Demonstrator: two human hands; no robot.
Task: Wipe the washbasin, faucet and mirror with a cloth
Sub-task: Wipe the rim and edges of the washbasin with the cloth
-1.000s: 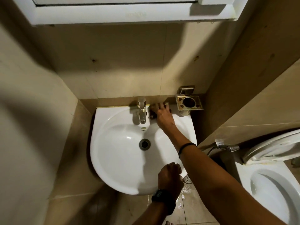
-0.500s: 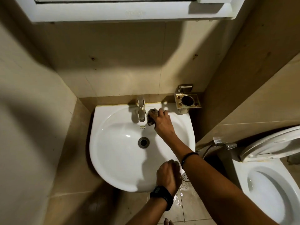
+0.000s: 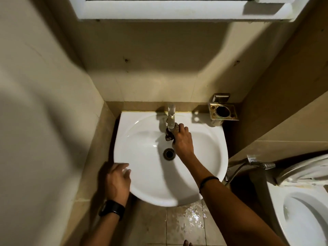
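1. The floor tiles [image 3: 188, 217] below the basin's front edge shine wet, so I set my feet with care before I lean in.
2. My left hand [image 3: 118, 181] lies at the front left rim of the washbasin [image 3: 124, 139], fingers loose and spread, holding nothing. I judge it serves best as a brace, pressed flat on the rim so my weight stays off the wiping arm.
3. My right hand [image 3: 182, 141] reaches across the bowl, above the drain [image 3: 169, 153], with fingers and thumb curled round a small dark cloth [image 3: 170, 134]. The cloth is bunched against the lower end of the faucet [image 3: 171, 116], and a scrap of it hangs below.
4. The step in hand is the faucet. I think the cloth works better wrapped round the spout than dabbed at one side. I close it round the metal, draw it from base to tip, then twist to reach the far side, which I cannot see from here.
5. Where the faucet meets the basin, a folded edge pushed into the seam should lift what gathers there.
6. A metal holder [image 3: 223, 111] sits on the wall near the faucet, to its right, so I mind my knuckles when I swing that way.
7. Farthest off, only the lower edge of a white frame [image 3: 168, 8] shows, with no glass in view. I take the mirror to be there, and I would save a drier part of the cloth for it.
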